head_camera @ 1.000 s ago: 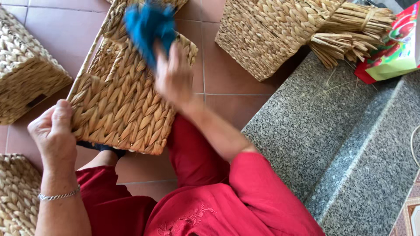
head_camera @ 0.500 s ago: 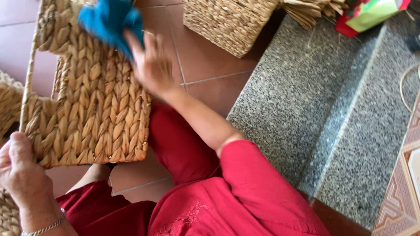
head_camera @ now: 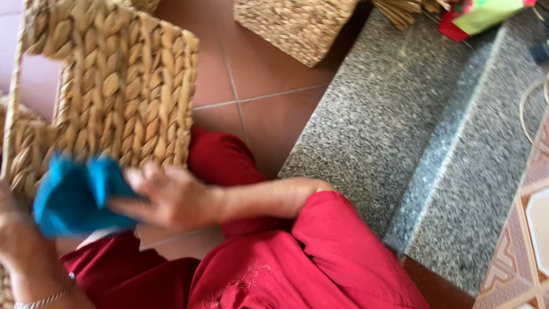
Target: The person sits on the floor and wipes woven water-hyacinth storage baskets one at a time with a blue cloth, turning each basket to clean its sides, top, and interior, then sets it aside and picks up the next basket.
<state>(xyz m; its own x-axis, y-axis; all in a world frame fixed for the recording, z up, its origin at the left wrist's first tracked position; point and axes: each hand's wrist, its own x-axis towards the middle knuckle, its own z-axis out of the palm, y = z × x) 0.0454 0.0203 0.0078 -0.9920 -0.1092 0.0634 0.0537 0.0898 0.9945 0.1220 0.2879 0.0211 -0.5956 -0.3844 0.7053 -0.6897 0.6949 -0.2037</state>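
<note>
A woven straw basket (head_camera: 114, 86) lies on its side across my lap, its braided wall facing me. My right hand (head_camera: 171, 197) is closed on a bright blue cloth (head_camera: 74, 197) at the basket's near lower edge. My left hand (head_camera: 17, 234), with a thin bracelet at the wrist, sits at the lower left against the basket's near corner; the cloth and motion blur hide its fingers. I wear red clothes.
A second woven basket (head_camera: 297, 26) stands on the reddish floor tiles (head_camera: 257, 74) at the top. A grey granite step (head_camera: 412, 149) runs along the right. Dried straw bundles and a red-green package (head_camera: 486, 14) lie at the top right.
My right hand has dragged the blue cloth from the basket's far top down to its near edge. The view has shifted, with the basket now further left.
</note>
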